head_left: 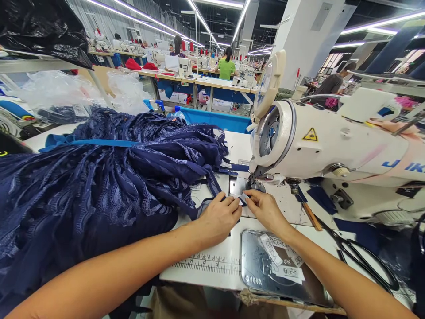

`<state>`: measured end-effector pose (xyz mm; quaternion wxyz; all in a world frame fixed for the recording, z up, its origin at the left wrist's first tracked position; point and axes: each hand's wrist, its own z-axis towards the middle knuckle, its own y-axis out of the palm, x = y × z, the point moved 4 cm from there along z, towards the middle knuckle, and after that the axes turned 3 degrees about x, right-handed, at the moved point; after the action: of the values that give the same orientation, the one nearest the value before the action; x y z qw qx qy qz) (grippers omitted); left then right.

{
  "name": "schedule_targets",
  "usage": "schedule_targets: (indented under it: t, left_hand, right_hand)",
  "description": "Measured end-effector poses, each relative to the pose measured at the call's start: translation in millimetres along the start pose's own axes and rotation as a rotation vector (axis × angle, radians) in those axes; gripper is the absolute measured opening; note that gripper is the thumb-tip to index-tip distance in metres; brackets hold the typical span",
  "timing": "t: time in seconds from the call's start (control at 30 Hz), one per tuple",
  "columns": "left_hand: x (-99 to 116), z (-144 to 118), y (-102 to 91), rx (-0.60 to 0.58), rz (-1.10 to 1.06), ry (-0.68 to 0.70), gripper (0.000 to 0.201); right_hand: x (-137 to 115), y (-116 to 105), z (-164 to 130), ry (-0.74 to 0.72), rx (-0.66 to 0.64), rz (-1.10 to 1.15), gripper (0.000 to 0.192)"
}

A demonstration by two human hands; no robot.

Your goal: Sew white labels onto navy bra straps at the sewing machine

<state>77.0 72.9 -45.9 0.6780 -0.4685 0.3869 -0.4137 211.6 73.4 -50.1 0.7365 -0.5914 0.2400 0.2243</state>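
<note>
A: Navy strap (239,200): we note it lying on the machine bed just in front of the presser foot (253,184). Left hand (219,218) and right hand (265,209) meet over it, fingertips pinching its end.

B: We confirm. Strap runs left into the navy lace garment (99,177) heaped on the table (212,266).

A: Outward: white sewing machine (332,141) on the right, black scissors (365,261) near its base.

Navy lace fabric (109,177), white sewing machine (332,141), black scissors (365,261).
</note>
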Motion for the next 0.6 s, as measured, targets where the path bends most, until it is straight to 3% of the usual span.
schedule_targets:
  t: [0.6]
  left_hand:
    - [1.1, -0.2, 0.9, 0.025, 0.032, 0.019, 0.032]
  right_hand:
    - [-7.2, -3.2, -6.6, -0.103, 0.012, -0.073, 0.033]
